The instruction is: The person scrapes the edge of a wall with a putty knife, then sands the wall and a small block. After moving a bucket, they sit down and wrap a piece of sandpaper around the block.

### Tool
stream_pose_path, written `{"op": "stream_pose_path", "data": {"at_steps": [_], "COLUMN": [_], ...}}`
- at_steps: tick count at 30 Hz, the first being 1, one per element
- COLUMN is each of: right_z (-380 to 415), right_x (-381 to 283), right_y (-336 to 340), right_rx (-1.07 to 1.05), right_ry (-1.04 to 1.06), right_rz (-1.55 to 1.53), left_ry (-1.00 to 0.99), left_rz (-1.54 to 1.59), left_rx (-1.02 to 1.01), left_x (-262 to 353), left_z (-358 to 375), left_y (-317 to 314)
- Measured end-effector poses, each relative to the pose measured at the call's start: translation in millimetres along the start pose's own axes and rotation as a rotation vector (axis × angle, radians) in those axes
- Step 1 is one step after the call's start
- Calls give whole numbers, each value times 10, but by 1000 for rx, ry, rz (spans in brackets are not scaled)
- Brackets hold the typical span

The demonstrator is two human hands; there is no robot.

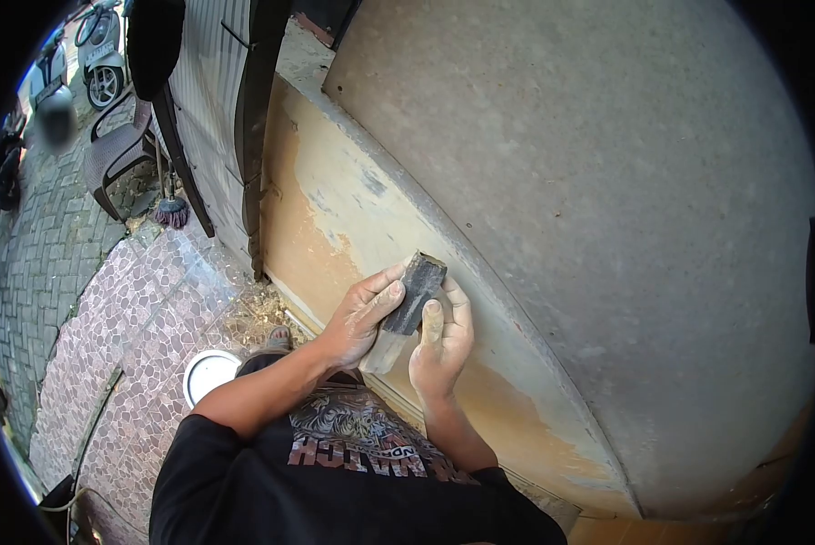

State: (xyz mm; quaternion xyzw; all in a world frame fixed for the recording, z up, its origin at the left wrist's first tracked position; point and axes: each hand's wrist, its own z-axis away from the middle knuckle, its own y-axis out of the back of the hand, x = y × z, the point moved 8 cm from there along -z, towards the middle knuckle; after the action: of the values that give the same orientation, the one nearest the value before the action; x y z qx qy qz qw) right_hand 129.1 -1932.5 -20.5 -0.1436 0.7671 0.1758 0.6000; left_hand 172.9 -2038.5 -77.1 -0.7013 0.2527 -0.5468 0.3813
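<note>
Both hands hold one dark sanding block (416, 287) against the edge of a large wooden panel (353, 204). My left hand (364, 314) grips the block from the left, fingers curled over its top. My right hand (442, 339) supports it from below and the right, thumb pointing up along the block. A pale strip, like worn sandpaper (385, 350), hangs beneath the block between the hands. The panel's side is patchy tan and cream where the coating is rubbed away.
A broad grey board surface (589, 182) fills the right. Below lies patterned paving (135, 309) with wood shavings, a round white lid (209, 372), a small brush (171, 211), a chair (117, 154) and parked scooters (103, 54) at far left.
</note>
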Motion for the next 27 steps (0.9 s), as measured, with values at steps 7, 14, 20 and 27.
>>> {"op": "stream_pose_path", "data": {"at_steps": [7,14,20,27], "right_z": [-138,14,176,174], "right_x": [-99,-534,-596,-359], "right_y": [145,1109,1576,1624], "right_rx": [-104,266,511,688], "right_ry": [142,637,871,1014], "right_rz": [316,841,1331,1432], "left_ry": [-45,-1038,-1133,-968], "left_rz": [-78,-1082,-1507,-1573], "left_rx": [84,647,774,232], "left_x": [164,1906,1679,819], "left_z": [-61,-201,-495,-296], "left_y": [30,578,196,-452]}}
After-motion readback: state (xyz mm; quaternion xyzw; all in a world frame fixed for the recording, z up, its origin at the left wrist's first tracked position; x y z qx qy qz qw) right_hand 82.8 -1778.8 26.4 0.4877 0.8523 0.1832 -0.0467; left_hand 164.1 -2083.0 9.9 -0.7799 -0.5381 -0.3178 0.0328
